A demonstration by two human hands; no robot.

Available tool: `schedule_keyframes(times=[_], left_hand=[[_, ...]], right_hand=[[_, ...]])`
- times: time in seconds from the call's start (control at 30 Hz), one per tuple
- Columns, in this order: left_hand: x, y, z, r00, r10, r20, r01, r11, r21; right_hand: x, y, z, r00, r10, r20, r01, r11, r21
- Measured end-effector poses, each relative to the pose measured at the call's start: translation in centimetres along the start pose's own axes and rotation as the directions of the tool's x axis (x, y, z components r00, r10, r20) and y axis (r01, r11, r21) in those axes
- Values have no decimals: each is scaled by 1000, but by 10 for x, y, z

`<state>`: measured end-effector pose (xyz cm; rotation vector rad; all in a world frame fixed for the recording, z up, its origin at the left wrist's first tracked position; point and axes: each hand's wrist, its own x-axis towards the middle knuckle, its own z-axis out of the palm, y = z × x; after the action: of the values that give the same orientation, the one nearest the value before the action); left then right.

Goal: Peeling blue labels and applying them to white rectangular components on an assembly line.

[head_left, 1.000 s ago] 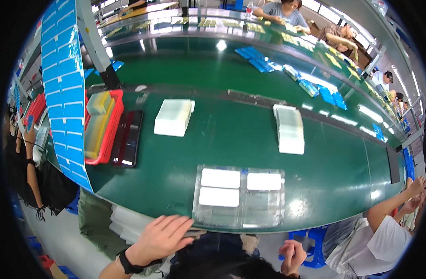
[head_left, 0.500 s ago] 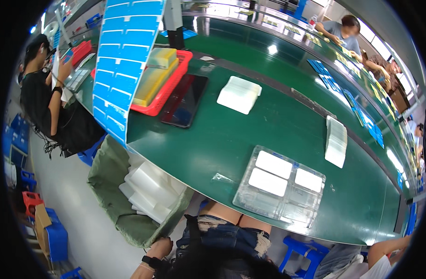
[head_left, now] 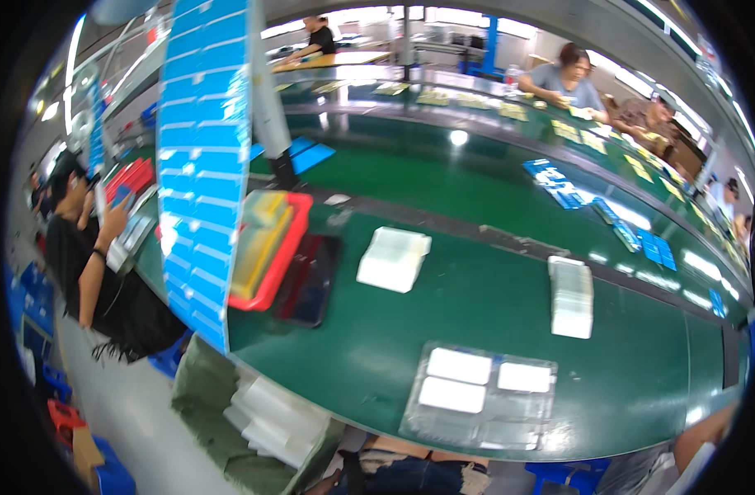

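On green table [head_left: 476, 322], near front edge: clear plastic tray [head_left: 482, 398] with three white pads inside, two stacked at left [head_left: 457, 379], one at right [head_left: 524, 377], rest of compartments looked bare. Own hands not seen in frame, so state of left and right could not be told; only dark lap [head_left: 410, 474] at bottom edge, just below tray. Farther back on table: stack of white sheets [head_left: 393, 258] left of centre, taller narrow white stack [head_left: 572, 295] to right, well apart from each other. Left of those: red bin [head_left: 270, 247] holding yellow trays, dark flat tray [head_left: 308, 280] touching its right side. Hanging at left, in front of bin: tall blue card strip [head_left: 202, 157], tilted. Below table edge at left: pile of clear trays [head_left: 274, 421] on olive cloth. Beside table at far left: seated person in black [head_left: 89, 256], hand raised with small object. Across far side of belt: more people [head_left: 567, 78] at work, blue items [head_left: 559, 186] scattered along belt. Bottom right corner: another person's arm [head_left: 703, 429], partly cut off.
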<state>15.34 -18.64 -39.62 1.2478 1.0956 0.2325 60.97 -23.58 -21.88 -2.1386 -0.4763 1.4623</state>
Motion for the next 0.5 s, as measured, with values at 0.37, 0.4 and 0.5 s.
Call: schedule_keyframes(times=[0.37,0.4,0.5], left_hand=[[190,10,-54,938,298,177,-347,820,456],[197,9,-57,931,313,187,-365,798,480],[202,-5,-50,914,346,210,-404,741,536]], right_hand=[[63,-72,-34,991,2,-136,3,999,40],[67,-78,-35,990,10,-138,-6,1000,30],[69,-88,-43,990,44,-137,-47,999,-22]])
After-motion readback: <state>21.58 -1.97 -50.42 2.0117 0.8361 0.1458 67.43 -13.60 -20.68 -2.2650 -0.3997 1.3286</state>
